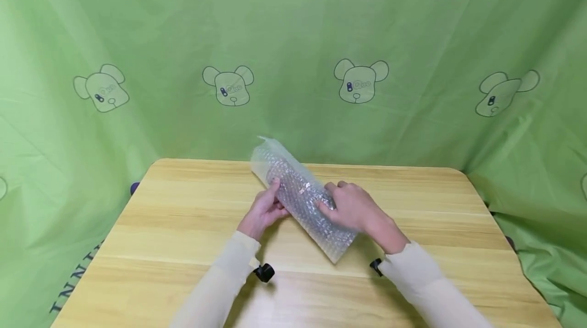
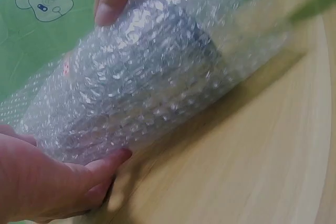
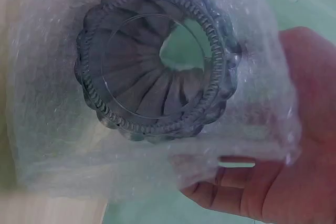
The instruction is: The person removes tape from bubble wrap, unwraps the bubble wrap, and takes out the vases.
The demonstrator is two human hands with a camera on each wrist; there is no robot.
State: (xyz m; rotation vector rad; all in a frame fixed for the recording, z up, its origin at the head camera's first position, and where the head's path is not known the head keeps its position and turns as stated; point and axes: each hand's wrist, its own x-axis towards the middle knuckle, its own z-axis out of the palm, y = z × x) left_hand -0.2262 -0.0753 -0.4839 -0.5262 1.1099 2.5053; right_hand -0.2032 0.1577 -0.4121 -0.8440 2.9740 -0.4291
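Observation:
A glass vessel (image 3: 131, 77) with a fluted body and scalloped rim lies inside a roll of clear bubble wrap (image 1: 300, 200). Seen end-on in the right wrist view, its round end faces the camera, with the wrap standing out around it. My left hand (image 1: 263, 211) holds the roll from the near left side, thumb on top and fingers underneath. On the other side, my right hand (image 1: 355, 208) grips the wrap near its lower right end, thumb and fingers on the upper face. The left wrist view shows the roll tilted, and right-hand fingers (image 2: 113, 1) bent onto it.
The wooden table (image 1: 174, 246) lies under both forearms, its far edge just behind the roll. A green cloth (image 1: 293, 27) printed with bear heads hangs behind and at both sides. Small black devices (image 1: 264, 272) sit at the wrists.

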